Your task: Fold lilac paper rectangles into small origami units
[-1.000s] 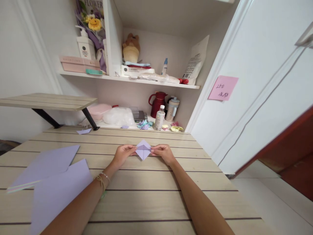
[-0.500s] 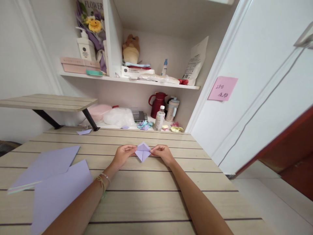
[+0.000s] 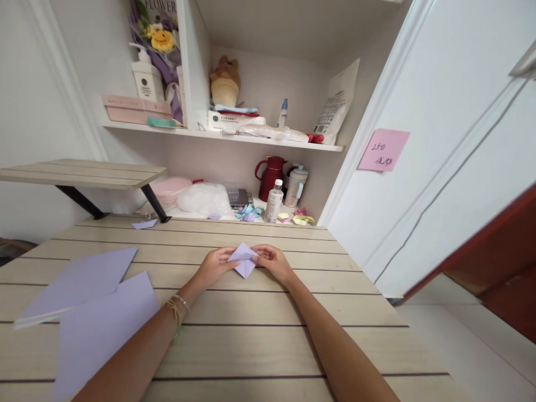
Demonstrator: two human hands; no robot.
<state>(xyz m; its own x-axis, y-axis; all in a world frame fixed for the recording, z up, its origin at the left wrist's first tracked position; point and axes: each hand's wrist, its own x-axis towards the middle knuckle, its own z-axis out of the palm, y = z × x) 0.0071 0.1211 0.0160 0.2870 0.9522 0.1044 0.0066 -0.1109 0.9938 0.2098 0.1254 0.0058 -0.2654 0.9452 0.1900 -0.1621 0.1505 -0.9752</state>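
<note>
Together, the left grip [image 3: 215, 267] and right grip [image 3: 275, 262] pinch folded lilac paper [image 3: 245, 264] before a cubby [image 3: 226, 163] holding a red jug [image 3: 268, 178].

Slatted wood-look table [image 3: 268, 346], lying in front of the red jug [image 3: 273, 174]. On it, well to the jug's front left: a stack of lilac paper [image 3: 84, 285] and an adjoining lilac sheet [image 3: 96, 329]; left of the jug, a table riser [image 3: 84, 172]. White lower shelf [image 3: 184, 214], bearing the jug, with a clear bottle [image 3: 274, 204] in front of it. Upper shelf [image 3: 333, 148], above the jug: a white box [image 3: 218, 120] to its left, a standing pouch [image 3: 337, 106] to its right.
</note>
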